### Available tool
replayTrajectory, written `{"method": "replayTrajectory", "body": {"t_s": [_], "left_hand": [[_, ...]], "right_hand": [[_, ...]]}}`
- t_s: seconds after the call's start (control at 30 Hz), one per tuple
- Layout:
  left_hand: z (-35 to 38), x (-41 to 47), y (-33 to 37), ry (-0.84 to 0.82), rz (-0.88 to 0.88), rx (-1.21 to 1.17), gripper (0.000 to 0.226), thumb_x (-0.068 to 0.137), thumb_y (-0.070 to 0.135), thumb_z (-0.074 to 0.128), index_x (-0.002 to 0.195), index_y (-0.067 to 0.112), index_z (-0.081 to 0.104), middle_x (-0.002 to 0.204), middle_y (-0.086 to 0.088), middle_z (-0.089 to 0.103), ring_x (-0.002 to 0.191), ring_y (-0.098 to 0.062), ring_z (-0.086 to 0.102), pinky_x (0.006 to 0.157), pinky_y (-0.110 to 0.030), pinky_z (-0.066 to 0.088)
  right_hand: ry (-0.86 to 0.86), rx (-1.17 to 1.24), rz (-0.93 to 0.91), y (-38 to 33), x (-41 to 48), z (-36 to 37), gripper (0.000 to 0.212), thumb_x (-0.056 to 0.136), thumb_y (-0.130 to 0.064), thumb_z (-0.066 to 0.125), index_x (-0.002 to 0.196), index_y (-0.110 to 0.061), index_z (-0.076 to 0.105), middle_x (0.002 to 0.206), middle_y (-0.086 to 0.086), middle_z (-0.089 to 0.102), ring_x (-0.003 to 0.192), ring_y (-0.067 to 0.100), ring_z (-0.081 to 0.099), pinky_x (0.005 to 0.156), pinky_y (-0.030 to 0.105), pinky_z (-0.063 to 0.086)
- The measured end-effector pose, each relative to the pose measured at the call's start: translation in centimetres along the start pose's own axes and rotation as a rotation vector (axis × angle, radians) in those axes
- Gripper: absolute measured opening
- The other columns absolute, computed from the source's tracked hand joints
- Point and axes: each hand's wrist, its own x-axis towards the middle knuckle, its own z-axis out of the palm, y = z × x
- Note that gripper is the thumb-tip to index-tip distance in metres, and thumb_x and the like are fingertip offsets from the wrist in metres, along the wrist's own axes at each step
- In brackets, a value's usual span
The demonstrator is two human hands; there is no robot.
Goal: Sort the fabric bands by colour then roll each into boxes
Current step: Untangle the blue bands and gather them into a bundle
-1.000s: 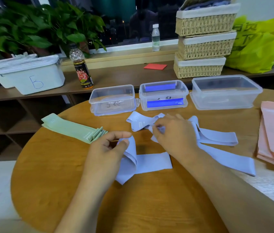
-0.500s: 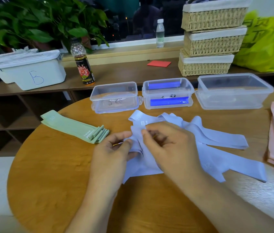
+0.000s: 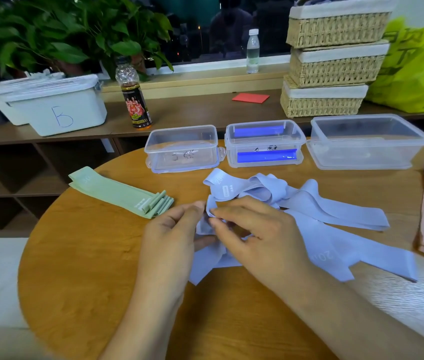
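Both hands meet over the counter (image 3: 88, 268), on the person's side of the middle box (image 3: 265, 144). The left hand (image 3: 171, 237) pinches one end of a lavender band (image 3: 205, 261) between thumb and forefinger. The right hand (image 3: 257, 237), fingers curled, pinches the same end from the other side, so neither hand is nearer. This end stands up between them. The band's length falls toward the person, its long axis pointing roughly away from the box. Which loose strip continues it, I cannot tell. I judge the roll should begin at this end. The other lavender bands (image 3: 335, 214) lie tangled between the right hand and the box.
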Motion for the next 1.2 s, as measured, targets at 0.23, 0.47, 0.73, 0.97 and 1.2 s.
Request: {"method": "replayTrajectory", "body": {"t_s": [0.23,0.47,0.73,0.97,1.2], "left_hand": [[-1.4,0.6,0.2,0.050,0.035,0.091,0.011,0.099,0.013,0.073,0.099,0.011,0.083,0.102,-0.004,0.081,0.092,-0.023,0.079,0.080,-0.040,0.067],[-3.2,1.1,0.6,0.067,0.112,0.280,0.015,0.101,0.018,0.072,0.097,0.027,0.083,0.092,0.014,0.079,0.086,-0.010,0.076,0.084,-0.043,0.066],[-3.4,1.8,-0.3,0.060,0.220,0.465,0.023,0.107,0.016,0.057,0.103,0.037,0.066,0.087,0.018,0.066,0.072,-0.008,0.063,0.066,-0.036,0.054],[-4.5,2.6,-1.1,0.159,0.130,0.379,0.034,0.106,0.012,0.054,0.096,0.033,0.080,0.106,0.024,0.074,0.101,0.008,0.065,0.078,-0.022,0.049],[-3.1,2.4,-0.9,0.066,0.044,0.208,0.028,0.107,0.027,0.056,0.099,0.030,0.082,0.100,0.011,0.080,0.103,-0.017,0.075,0.094,-0.055,0.061]], "right_hand": [[-0.259,0.165,0.095,-0.1,0.1,-0.7,0.020,0.098,-0.026,0.077,0.118,-0.028,0.080,0.112,-0.016,0.071,0.100,0.007,0.069,0.080,0.026,0.055],[-0.287,-0.130,0.325,4.4,4.0,0.1,0.022,0.098,-0.023,0.069,0.117,-0.032,0.077,0.118,-0.015,0.068,0.112,0.007,0.060,0.097,0.038,0.052],[-0.575,-0.722,0.213,6.3,6.3,6.5,0.030,0.097,-0.052,0.054,0.104,-0.033,0.076,0.102,-0.005,0.067,0.103,0.022,0.059,0.085,0.040,0.033],[-0.178,-0.128,0.488,4.2,5.9,3.4,0.010,0.096,-0.035,0.066,0.088,-0.031,0.071,0.077,-0.016,0.071,0.075,0.009,0.066,0.073,0.036,0.057],[-0.146,0.065,0.218,-1.4,3.6,2.3,0.005,0.097,-0.030,0.071,0.098,-0.028,0.076,0.083,-0.016,0.071,0.081,0.006,0.068,0.073,0.028,0.055]]}}
